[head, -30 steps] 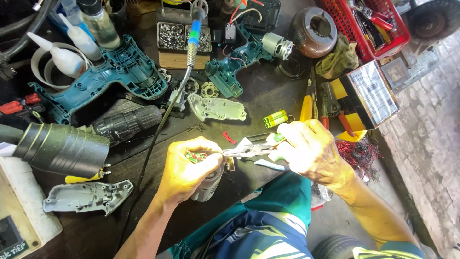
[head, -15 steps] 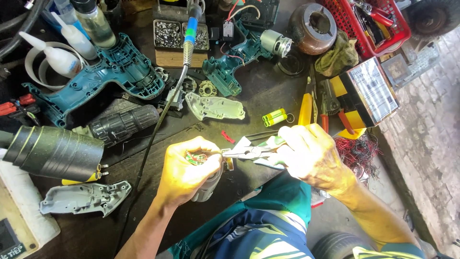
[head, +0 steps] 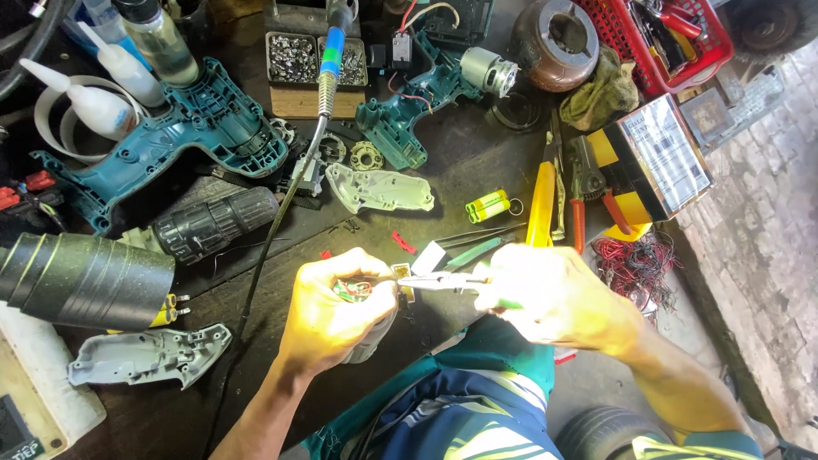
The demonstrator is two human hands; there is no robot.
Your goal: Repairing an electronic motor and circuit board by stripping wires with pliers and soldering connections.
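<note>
At the near edge of a crowded workbench point(head: 477, 183), a person's left hand point(head: 336, 311) is closed around a small motor part point(head: 356, 290) with coloured wires showing, while the right hand point(head: 558, 298) grips needle-nose pliers point(head: 443, 281) whose tips meet that part. Beyond the hands lie a pale grey tool-housing half point(head: 379, 189), a yellow-green battery cell point(head: 487, 205) and a yellow-handled tool point(head: 540, 204). A teal drill casing point(head: 183, 136) sits toward the far left corner.

Teal drill housing point(head: 183, 128); red basket point(head: 656, 51)
</note>
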